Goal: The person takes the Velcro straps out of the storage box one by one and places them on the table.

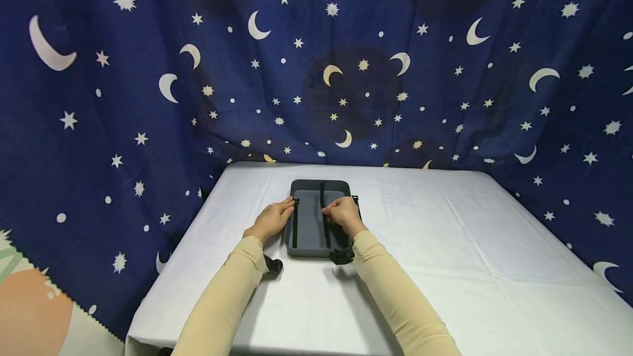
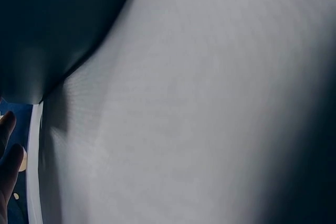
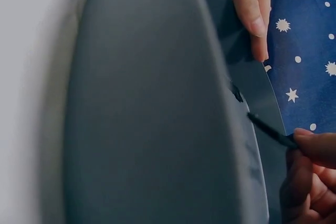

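So the gray tray is sitting on the white table, right in front of the person. The right hand is pinching the middle black strap between thumb and fingertips, pretty much closed on it. The left hand is resting at the tray's left rim, fingers fairly straight, near the upper end of the left strap. Can't tell if it's actually gripping the rim or just touching it. Another strap is lying along the right side.

My guess is the right hand is working that middle strap into position. If you're doing this, I'd be keeping the pinch light and guiding the strap flat, since a thin strip like that will probably be twisting if you're yanking it. I'd also be bracing the tray with the left hand so it isn't sliding on the cloth.
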